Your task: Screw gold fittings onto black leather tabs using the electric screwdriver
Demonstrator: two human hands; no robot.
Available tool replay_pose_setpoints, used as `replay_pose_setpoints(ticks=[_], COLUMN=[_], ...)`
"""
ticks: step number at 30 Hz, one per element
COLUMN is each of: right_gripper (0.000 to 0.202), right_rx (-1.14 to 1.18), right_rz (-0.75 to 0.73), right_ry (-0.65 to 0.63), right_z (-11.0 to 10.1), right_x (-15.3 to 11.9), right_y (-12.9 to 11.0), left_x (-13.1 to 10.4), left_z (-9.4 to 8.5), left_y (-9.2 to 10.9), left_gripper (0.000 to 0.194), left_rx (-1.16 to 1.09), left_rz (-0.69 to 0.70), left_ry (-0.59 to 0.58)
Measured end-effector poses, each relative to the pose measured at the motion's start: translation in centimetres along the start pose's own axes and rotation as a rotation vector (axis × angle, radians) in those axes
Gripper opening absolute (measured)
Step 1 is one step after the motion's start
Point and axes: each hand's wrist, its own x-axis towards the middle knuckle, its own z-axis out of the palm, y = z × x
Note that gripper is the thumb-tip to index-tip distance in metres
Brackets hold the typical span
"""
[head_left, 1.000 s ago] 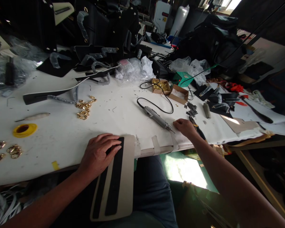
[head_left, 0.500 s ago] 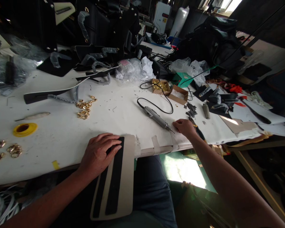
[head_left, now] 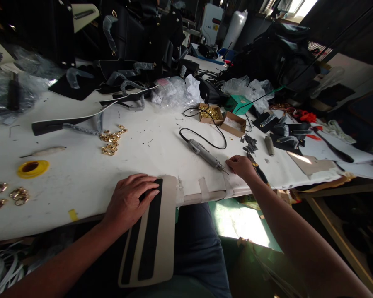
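**Hand Position and Container Layout at the Table**

Containers: Two small open cardboard boxes sit side by side on the table [head_left: 161,159], beyond the right hand [head_left: 240,166]. The first box [head_left: 210,120] contains many small gold-colored metal parts [head_left: 209,111]. The second box [head_left: 233,130] contains small whitish, translucent pieces [head_left: 234,122]; their type cannot be determined. A green box [head_left: 238,104] is located behind them; its contents are not visible.

Left hand: The left hand [head_left: 129,198] is palm down, with its fingers extended and unclenched across the upper end of the beige panel [head_left: 167,231]. Its fingertips contact one of the two black strips [head_left: 149,236] on the panel. The panel extends from beneath this hand, past the table's front edge and over the lap.

Right hand: This hand rests near the table's front edge, well apart from the left. Its fingers are curled, with thumb and forefinger close together; whether they grip a small item cannot be determined. The corded power tool [head_left: 203,154] lies between the hands, its tip just beside the right fingers. Pliers [head_left: 258,169] lie next to the right wrist.
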Motion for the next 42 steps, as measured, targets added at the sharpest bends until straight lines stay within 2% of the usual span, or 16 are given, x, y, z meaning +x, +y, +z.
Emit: replay_pose_setpoints(ticks=[9, 16, 21, 30, 37, 42], right_gripper=[0.031, 0.031, 0.029, 0.023, 0.042, 0.033], right_rx=[0.141, 0.111, 0.077, 0.094, 0.047, -0.128], right_rz=[0.007, 0.014, 0.039, 0.032, -0.083, -0.221], right_ry=[-0.032, -0.009, -0.003, 0.047, 0.073, 0.091], right_z=[0.3, 0.9, 0.9, 0.8, -0.1, -1.0], right_x=[0.4, 1.6, 1.8, 0.6, -0.9, -3.6], right_y=[1.3, 2.1, 1.6, 0.5, 1.5, 2.7], left_x=[-0.1, -0.2, -0.1, -0.1, 0.0, 0.1], left_z=[0.1, 0.1, 0.1, 0.0, 0.0, -0.1], left_y=[-0.2, -0.2, -0.1, 0.0, 0.2, 0.3], left_gripper=[0.017, 0.018, 0.019, 0.02, 0.022, 0.02], left_rx=[0.013, 0.005, 0.003, 0.001, 0.002, -0.004], left_rz=[0.004, -0.001, 0.002, -0.024, -0.038, -0.034], left_ry=[-0.014, -0.016, -0.014, -0.031, -0.019, -0.014])
